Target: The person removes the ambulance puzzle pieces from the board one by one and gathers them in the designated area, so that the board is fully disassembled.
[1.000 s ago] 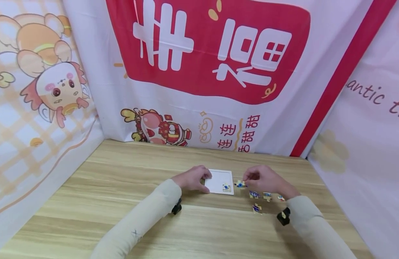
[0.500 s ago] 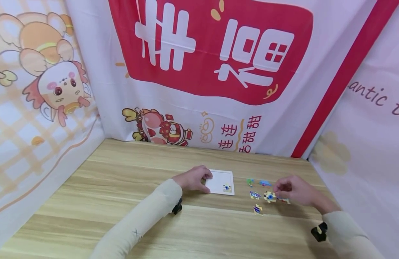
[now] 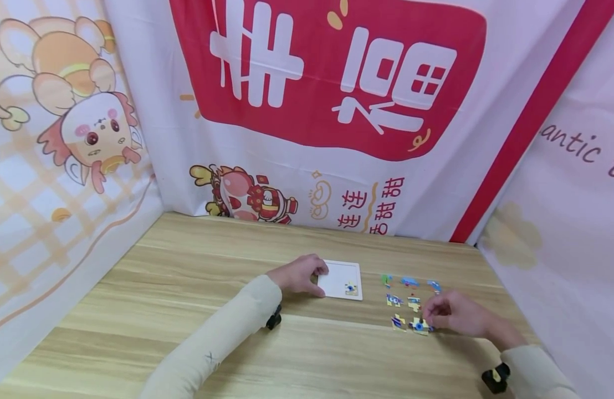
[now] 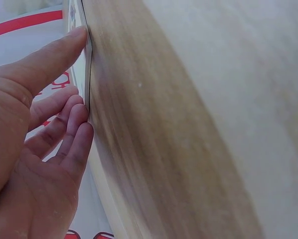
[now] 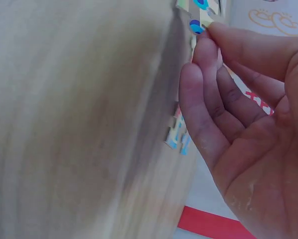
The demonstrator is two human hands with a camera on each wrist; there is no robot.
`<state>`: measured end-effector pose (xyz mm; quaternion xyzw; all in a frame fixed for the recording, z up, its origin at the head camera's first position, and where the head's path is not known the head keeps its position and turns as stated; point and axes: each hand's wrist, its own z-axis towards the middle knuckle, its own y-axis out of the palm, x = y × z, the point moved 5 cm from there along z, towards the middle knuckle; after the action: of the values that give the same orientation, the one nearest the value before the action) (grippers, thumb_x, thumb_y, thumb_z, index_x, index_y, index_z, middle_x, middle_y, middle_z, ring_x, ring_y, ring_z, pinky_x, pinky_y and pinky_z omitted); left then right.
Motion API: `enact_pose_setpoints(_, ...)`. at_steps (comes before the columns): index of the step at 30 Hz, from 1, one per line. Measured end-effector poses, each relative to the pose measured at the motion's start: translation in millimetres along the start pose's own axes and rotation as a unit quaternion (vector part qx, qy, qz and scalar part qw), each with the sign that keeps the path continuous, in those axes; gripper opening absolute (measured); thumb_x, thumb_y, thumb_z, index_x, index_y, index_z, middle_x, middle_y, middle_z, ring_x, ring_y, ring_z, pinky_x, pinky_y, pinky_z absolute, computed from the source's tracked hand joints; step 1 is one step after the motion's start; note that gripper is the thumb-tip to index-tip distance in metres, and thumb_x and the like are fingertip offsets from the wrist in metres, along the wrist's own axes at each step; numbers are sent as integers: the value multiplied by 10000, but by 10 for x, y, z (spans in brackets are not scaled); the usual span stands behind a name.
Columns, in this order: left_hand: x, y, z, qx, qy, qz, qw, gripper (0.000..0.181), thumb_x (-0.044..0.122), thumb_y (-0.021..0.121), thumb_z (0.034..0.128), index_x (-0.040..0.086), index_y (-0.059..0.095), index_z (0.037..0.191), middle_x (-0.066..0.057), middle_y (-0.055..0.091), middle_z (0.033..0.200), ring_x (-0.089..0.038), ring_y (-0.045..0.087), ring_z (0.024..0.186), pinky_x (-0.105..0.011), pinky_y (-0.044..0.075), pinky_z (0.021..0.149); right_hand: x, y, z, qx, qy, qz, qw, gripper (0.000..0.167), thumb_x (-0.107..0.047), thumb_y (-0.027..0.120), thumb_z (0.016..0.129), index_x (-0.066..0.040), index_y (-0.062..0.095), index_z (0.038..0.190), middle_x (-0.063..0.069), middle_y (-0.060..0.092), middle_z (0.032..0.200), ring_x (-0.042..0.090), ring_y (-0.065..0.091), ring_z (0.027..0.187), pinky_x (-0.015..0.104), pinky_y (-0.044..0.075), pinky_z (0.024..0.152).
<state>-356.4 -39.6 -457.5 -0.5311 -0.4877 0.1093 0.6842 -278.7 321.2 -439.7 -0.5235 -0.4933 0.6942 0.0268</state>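
My left hand [image 3: 300, 275] grips the left side of a white puzzle tray [image 3: 334, 277] that lies on the table. In the left wrist view, the thumb and curled fingers meet the tray's thin edge [image 4: 88, 74]. One yellow jigsaw piece with a blue spot [image 3: 351, 288] sits in the tray's near right corner. With thumb and fingertips, my right hand [image 3: 456, 313] pinches another yellow and blue jigsaw piece [image 3: 419, 326], low over the table at the near row of loose pieces. The right wrist view shows this held piece [image 5: 196, 26] at the fingertips.
Several loose jigsaw pieces lie in rough rows right of the tray, among them a green one [image 3: 386, 280], a blue one [image 3: 409, 282] and a purple one [image 3: 398, 322]. Printed cloth [image 3: 267, 138] hangs behind the wooden table [image 3: 227, 244] and at both sides.
My right hand has carried the pinched jigsaw piece from beside the tray, rightward across the loose pieces, then nearer to me at their front row. The left hand stays at the tray.
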Motion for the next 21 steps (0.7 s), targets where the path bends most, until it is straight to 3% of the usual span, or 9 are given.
enact_pose_setpoints(6, 1, 4, -4, 14, 4, -58, 10000, 585, 265, 897, 859, 31, 657, 1338, -77, 652, 1274, -195, 610, 1171, -371, 523, 1091, 81, 52, 25, 97, 346, -180, 9992, 59, -57, 709, 984, -98, 743, 959, 29, 744, 977, 13, 604, 846, 216, 552, 697)
enact_pose_setpoints(15, -1, 4, -6, 23, 25, -49, 10000, 587, 276, 901, 854, 38, 660, 1333, -70, 652, 1268, -191, 610, 1165, -377, 525, 1088, 29, 39, 63, 209, 339, -686, 9968, 56, -130, 721, 997, -121, 756, 954, -40, 738, 915, -18, 584, 822, 207, 535, 701)
enact_pose_setpoints(21, -9, 7, 6, 12, 5, 10, 10000, 593, 288, 901, 853, 49, 661, 1341, -59, 655, 1274, -180, 614, 1167, -355, 529, 1084, -92, -3, 274, 231, 663, -1084, 9916, 72, -222, 770, 975, -150, 767, 969, -81, 739, 904, 5, 597, 796, 209, 545, 704)
